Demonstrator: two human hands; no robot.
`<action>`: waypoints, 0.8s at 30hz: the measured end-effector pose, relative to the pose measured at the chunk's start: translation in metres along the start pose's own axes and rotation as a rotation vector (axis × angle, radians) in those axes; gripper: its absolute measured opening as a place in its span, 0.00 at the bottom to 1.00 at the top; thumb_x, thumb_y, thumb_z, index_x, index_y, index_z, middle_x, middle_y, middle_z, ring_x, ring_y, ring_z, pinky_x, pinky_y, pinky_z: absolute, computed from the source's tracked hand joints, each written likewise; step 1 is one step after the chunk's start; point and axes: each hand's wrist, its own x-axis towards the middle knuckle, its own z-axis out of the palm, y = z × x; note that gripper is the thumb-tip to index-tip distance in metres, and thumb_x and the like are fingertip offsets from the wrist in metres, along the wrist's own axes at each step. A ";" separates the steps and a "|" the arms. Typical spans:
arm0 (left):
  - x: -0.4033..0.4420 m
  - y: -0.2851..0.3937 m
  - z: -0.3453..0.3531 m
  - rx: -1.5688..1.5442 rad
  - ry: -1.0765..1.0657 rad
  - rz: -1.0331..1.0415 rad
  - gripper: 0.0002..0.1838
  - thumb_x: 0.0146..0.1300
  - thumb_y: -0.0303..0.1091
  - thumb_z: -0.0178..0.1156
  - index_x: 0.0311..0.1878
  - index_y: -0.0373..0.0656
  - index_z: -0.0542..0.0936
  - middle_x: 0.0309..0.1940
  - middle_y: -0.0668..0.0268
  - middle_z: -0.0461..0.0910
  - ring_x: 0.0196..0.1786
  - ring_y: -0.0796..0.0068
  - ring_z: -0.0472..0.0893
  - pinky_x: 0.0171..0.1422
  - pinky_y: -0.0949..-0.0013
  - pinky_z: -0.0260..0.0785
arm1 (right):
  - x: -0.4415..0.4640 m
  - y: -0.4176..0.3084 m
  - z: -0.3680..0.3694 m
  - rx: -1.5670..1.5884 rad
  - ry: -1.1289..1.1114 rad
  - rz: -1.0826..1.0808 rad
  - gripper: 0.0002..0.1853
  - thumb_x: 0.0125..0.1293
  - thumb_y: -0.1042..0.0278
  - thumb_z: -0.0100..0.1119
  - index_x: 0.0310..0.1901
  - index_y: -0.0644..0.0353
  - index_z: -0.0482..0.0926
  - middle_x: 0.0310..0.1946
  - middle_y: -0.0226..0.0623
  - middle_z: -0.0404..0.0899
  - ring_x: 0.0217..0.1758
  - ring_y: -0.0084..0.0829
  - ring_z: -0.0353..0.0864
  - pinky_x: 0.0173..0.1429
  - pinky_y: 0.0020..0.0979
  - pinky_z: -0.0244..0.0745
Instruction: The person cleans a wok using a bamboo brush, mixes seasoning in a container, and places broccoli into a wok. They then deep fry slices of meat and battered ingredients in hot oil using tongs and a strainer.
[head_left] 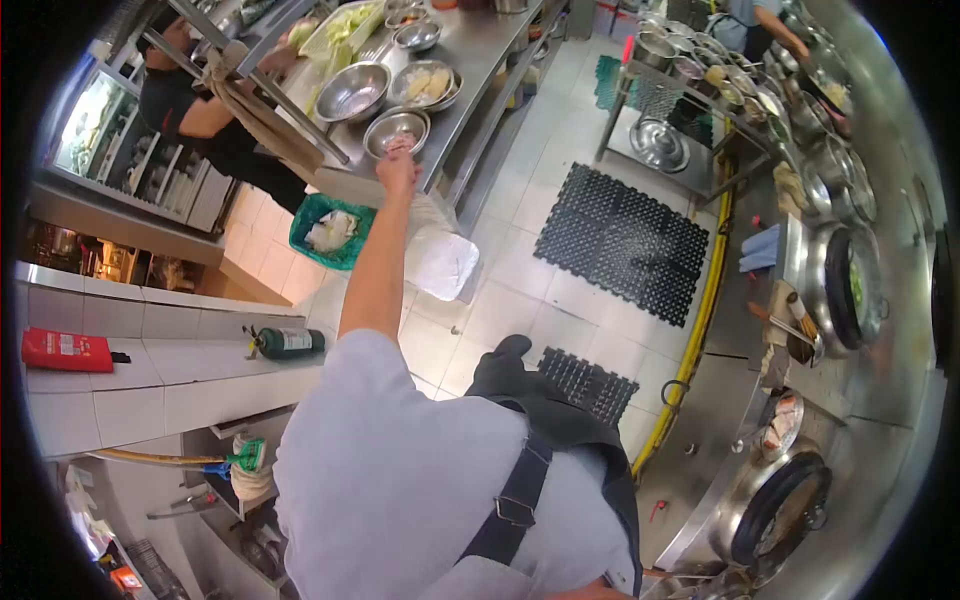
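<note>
My left hand (pixel 398 174) reaches out over the near rim of a steel bowl (pixel 373 139) at the counter's end. Its fingers are bunched together on pinkish pieces, which look like raw meat (pixel 403 141), in that bowl. Beside it stand a larger steel bowl (pixel 338 92) and a bowl of pale yellow slices (pixel 428 84). Of my right hand (pixel 592 591), only a sliver shows at the bottom edge; its fingers are hidden. Close to it is a thin brown stick or handle (pixel 680 575), and I cannot tell whether the hand touches it.
A co-worker in dark clothes (pixel 205 120) stands across the steel counter (pixel 465 75). Below its end is a green bin (pixel 318 250). Black mats (pixel 625 240) lie on the tiled floor. Woks (pixel 785 510) line the right side, along a yellow pipe (pixel 690 370). Another person (pixel 745 25) works far right.
</note>
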 end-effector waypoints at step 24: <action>-0.334 -0.017 0.135 0.215 -1.178 -0.008 0.34 0.59 0.22 0.48 0.72 0.40 0.60 0.47 0.51 0.81 0.33 0.60 0.85 0.26 0.62 0.83 | -0.236 -0.492 0.132 -0.203 -0.742 -0.938 0.18 0.64 0.65 0.60 0.55 0.60 0.81 0.44 0.50 0.83 0.46 0.53 0.81 0.52 0.46 0.74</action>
